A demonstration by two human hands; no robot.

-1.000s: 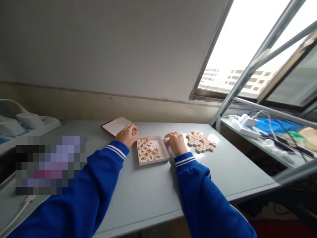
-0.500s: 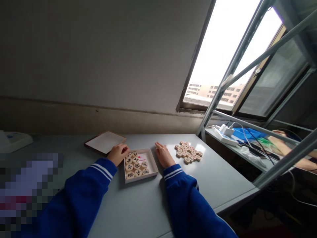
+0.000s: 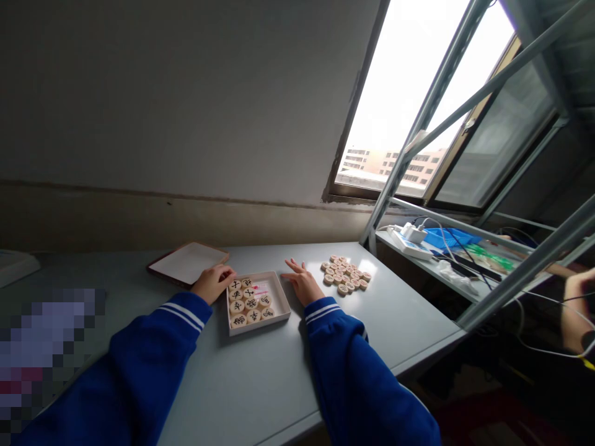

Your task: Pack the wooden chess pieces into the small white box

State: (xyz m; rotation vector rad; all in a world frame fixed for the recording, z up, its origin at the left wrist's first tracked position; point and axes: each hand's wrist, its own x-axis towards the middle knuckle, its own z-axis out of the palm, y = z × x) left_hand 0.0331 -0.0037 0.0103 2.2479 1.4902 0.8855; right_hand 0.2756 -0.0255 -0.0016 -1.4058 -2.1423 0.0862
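Note:
A shallow white box point(image 3: 281, 302) lies on the grey table, with several round wooden pieces point(image 3: 251, 303) bearing black characters in its left and middle part. My left hand point(image 3: 213, 282) rests at the box's upper left corner, its fingers curled together at the rim; whether something is between them is hidden. Just off the right edge of the box is my right hand point(image 3: 302, 282), fingers spread and holding nothing. Farther right lies a group of round pieces point(image 3: 344, 272) with reddish characters, flat on the table. Behind my left hand sits the box lid point(image 3: 190, 262).
Metal bed-frame bars point(image 3: 409, 142) rise at the table's right corner, by a window. Past them, a second table holds a power strip point(image 3: 411, 241), cables and a blue tray point(image 3: 449, 238). Another person's arm point(image 3: 574, 310) shows at the far right.
The fingers of my right hand have spread wider. My left hand stays at the box corner. The view has shifted slightly, and the other person's arm has moved lower.

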